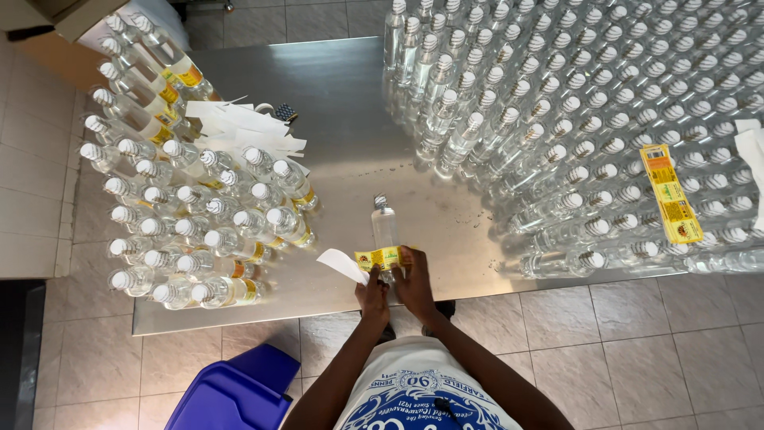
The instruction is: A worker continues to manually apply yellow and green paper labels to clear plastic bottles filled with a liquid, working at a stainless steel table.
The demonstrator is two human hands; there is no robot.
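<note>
We stand at a steel table (350, 103), our landmark. On its far right side stands a large mass of clear unlabelled bottles (605, 111), a yellow label strip (671, 193) lying on top. On its left side sits a smaller group of labelled bottles (191, 215), with white backing papers (239, 127) just beyond. At the table's near edge, one clear bottle (385, 225) is pinched by our right hand (417, 283), while our left hand (372, 296) presses a yellow label (379, 257) onto it, white backing (342, 264) peeling leftward.
</note>
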